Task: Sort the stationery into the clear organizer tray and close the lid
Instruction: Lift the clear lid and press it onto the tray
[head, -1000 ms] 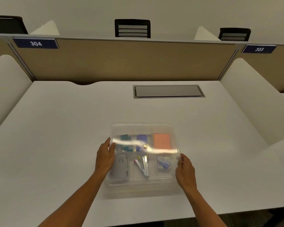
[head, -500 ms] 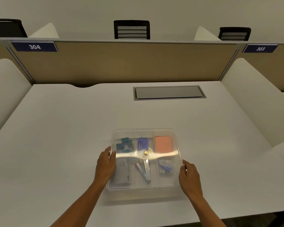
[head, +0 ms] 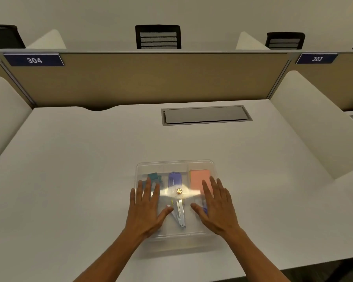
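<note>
White study-booth surface (head: 69, 180), organizer tray (head: 174, 242) near its front edge, stationery sorted inside. Both hands, left hand (head: 146, 208) & right hand (head: 217, 207), lie flat on the lid (head: 175, 165), fingers spread, gripping nothing. Best approach, imo: press evenly w/ both palms, then work round the corners.

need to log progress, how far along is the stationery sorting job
Done: the stationery lies in the clear organizer tray, including the pink pad, purple item and teal clips. The lid sits over it. In hand: the left hand and right hand lie flat on the lid, palms down. Left: seating the lid; whether it has latched cannot be told.
</note>
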`<state>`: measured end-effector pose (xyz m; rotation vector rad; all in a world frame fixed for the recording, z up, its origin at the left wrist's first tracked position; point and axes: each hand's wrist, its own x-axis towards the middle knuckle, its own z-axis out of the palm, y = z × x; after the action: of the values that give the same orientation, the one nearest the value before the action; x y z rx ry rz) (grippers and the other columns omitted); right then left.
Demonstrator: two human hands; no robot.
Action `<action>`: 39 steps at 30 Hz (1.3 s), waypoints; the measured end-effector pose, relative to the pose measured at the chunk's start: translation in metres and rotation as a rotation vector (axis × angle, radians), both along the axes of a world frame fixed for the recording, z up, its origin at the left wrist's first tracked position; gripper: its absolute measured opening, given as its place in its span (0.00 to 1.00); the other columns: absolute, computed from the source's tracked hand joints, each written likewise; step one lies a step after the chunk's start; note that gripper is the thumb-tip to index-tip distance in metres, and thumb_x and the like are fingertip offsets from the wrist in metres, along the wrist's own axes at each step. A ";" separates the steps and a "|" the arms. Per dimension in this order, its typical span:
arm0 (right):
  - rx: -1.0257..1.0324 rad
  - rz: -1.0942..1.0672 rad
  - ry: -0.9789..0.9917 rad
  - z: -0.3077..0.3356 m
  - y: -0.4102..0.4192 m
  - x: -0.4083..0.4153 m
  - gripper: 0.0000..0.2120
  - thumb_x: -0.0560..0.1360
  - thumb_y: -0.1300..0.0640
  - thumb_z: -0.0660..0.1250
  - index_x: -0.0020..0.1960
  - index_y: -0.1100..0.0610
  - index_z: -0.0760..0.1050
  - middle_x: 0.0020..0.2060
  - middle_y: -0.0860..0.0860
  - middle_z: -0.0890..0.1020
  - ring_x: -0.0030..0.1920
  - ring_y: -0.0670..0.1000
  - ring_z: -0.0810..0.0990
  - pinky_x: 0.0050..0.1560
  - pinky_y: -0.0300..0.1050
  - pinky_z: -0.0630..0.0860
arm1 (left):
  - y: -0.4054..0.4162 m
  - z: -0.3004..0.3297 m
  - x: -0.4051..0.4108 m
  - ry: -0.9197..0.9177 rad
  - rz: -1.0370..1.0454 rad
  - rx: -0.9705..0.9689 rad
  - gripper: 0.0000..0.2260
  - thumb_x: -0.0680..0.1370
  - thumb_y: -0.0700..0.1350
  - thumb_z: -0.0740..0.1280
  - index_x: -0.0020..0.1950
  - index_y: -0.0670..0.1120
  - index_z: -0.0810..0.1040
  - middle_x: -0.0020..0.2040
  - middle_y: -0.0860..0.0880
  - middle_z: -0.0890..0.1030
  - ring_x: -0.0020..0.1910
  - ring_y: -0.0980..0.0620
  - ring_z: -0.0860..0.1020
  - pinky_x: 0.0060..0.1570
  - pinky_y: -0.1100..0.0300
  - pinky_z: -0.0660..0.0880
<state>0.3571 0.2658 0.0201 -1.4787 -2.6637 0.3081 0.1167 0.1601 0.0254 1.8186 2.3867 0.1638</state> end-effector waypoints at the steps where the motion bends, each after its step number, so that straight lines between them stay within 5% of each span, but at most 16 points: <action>1: -0.021 0.007 -0.019 -0.001 0.000 0.000 0.43 0.73 0.24 0.38 0.78 0.47 0.34 0.78 0.48 0.36 0.77 0.52 0.33 0.78 0.55 0.43 | 0.001 -0.002 0.001 0.007 -0.008 -0.006 0.43 0.72 0.76 0.40 0.79 0.51 0.44 0.79 0.46 0.40 0.78 0.44 0.40 0.75 0.41 0.42; 12: -0.048 -0.005 0.076 -0.010 -0.006 0.003 0.44 0.73 0.23 0.46 0.79 0.45 0.38 0.79 0.46 0.39 0.78 0.50 0.39 0.75 0.51 0.45 | -0.007 -0.008 0.004 -0.018 -0.038 0.004 0.41 0.75 0.73 0.49 0.79 0.47 0.53 0.80 0.44 0.49 0.78 0.43 0.51 0.72 0.43 0.48; 22: -0.024 -0.017 0.056 -0.011 -0.004 0.002 0.40 0.74 0.25 0.49 0.79 0.45 0.51 0.79 0.48 0.51 0.78 0.53 0.50 0.75 0.59 0.52 | -0.003 -0.010 0.002 -0.016 -0.020 0.026 0.39 0.76 0.72 0.49 0.78 0.48 0.58 0.79 0.44 0.56 0.78 0.43 0.56 0.73 0.44 0.50; 25: -0.013 -0.027 0.073 -0.004 0.005 -0.003 0.37 0.74 0.25 0.51 0.74 0.46 0.63 0.75 0.52 0.66 0.75 0.58 0.64 0.72 0.60 0.61 | 0.012 0.000 -0.007 -0.066 0.008 0.084 0.36 0.75 0.72 0.49 0.70 0.48 0.71 0.69 0.43 0.73 0.68 0.41 0.72 0.68 0.44 0.66; 27: -0.002 -0.045 0.071 0.003 0.018 -0.008 0.37 0.74 0.26 0.50 0.73 0.49 0.65 0.74 0.53 0.67 0.74 0.57 0.66 0.73 0.58 0.60 | 0.028 0.006 -0.016 -0.119 0.044 0.138 0.35 0.75 0.72 0.49 0.66 0.48 0.72 0.65 0.43 0.76 0.63 0.41 0.75 0.63 0.45 0.71; 32: -0.034 -0.049 -0.014 0.001 0.052 -0.027 0.45 0.74 0.25 0.44 0.80 0.54 0.52 0.79 0.53 0.49 0.79 0.57 0.47 0.76 0.56 0.43 | 0.062 -0.006 -0.032 -0.067 0.066 0.013 0.42 0.74 0.74 0.44 0.76 0.45 0.63 0.78 0.41 0.59 0.76 0.37 0.58 0.72 0.39 0.54; 39: -0.017 -0.024 -0.099 -0.007 0.063 -0.032 0.47 0.74 0.24 0.39 0.79 0.57 0.40 0.78 0.53 0.42 0.79 0.54 0.42 0.77 0.57 0.45 | 0.065 -0.016 -0.031 -0.027 0.091 0.008 0.44 0.73 0.74 0.41 0.78 0.45 0.57 0.80 0.43 0.52 0.78 0.39 0.52 0.76 0.42 0.50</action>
<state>0.3249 0.3293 0.0129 -1.5696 -2.7232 0.2634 0.0853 0.2246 0.0090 1.7014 2.4550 0.2061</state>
